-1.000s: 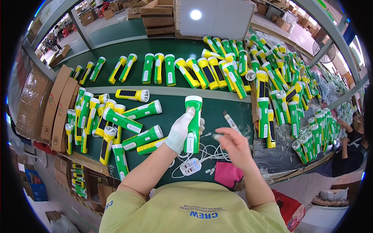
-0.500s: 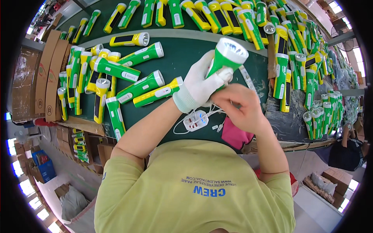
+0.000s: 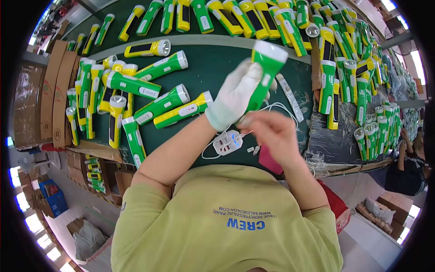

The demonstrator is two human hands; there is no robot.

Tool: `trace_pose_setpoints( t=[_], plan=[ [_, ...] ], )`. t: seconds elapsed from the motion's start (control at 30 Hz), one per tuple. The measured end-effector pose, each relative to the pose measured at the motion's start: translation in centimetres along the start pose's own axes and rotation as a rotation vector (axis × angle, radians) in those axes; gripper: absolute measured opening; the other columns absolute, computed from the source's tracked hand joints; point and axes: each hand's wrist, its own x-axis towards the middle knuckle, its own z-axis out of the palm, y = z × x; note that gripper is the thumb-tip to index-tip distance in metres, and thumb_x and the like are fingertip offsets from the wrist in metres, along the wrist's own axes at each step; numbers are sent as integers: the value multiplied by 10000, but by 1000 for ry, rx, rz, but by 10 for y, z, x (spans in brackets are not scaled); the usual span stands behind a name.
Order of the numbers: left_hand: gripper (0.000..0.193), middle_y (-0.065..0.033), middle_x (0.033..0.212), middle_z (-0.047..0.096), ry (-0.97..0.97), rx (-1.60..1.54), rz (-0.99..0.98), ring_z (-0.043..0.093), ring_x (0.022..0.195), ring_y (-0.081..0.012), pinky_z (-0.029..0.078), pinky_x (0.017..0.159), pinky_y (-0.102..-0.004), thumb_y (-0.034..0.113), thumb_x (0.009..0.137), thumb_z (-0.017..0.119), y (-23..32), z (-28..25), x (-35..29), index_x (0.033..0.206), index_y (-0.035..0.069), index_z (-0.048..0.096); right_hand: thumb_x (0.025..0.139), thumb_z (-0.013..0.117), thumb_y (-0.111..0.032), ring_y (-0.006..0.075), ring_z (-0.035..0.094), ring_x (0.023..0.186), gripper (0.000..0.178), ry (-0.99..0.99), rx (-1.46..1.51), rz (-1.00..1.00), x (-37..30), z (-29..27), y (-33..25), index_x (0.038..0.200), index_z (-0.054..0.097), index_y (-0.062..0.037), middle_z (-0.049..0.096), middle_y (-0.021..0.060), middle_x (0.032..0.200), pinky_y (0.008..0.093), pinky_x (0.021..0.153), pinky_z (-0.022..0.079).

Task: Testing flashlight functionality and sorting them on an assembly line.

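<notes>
My left hand [image 3: 235, 90], in a white knit glove, is closed around a green flashlight [image 3: 267, 75] with a white head. The flashlight is tilted, its head up and away from me and its tail near my right hand. My bare right hand [image 3: 274, 131] is slightly blurred, its fingertips pinched on a thin white cable [image 3: 245, 133] close to that tail. The cable's tip is hidden by my fingers. Just below, a white multi-port USB charger [image 3: 228, 142] with a blue light lies on the green table, with white cables running from it.
Several green and yellow flashlights [image 3: 163, 104] lie to the left, with more in a row [image 3: 199, 16] at the back and a pile [image 3: 349, 68] at right. A whitish strip [image 3: 291, 97] and a pink pouch [image 3: 270, 158] are nearby. Cardboard [image 3: 63, 90] borders the left.
The flashlight has turned in my left hand, so its green side now shows more and its lens less. My right hand has moved slightly down and left, uncovering the cable loop and whitish strip.
</notes>
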Motion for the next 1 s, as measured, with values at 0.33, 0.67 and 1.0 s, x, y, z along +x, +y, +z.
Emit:
trace_pose_setpoints(
  t=[0.33,0.67,1.0],
  plan=[
    [616,-35,985,589,17,-419,-328,583,842,-126,487,760,-271,544,956,475,8,7,-30,1301,35,464,912,623,-41,37,568,701,102,143,-375,-303,20,-25,-42,966,664,36,654,18,815,168,588,436],
    [442,-81,1015,592,167,72,-14,623,815,-130,528,705,-270,235,934,630,17,20,-49,1257,27,411,766,660,49,250,627,637,130,128,-811,-630,18,-9,-55,877,646,-17,652,84,752,314,554,483],
    [222,-55,813,627,9,106,-353,616,681,-127,510,617,-268,123,865,648,33,-1,-65,1034,17,549,654,834,-29,161,542,601,318,332,-703,-482,-19,-55,-45,807,556,-46,543,69,695,250,534,437]
  ],
)
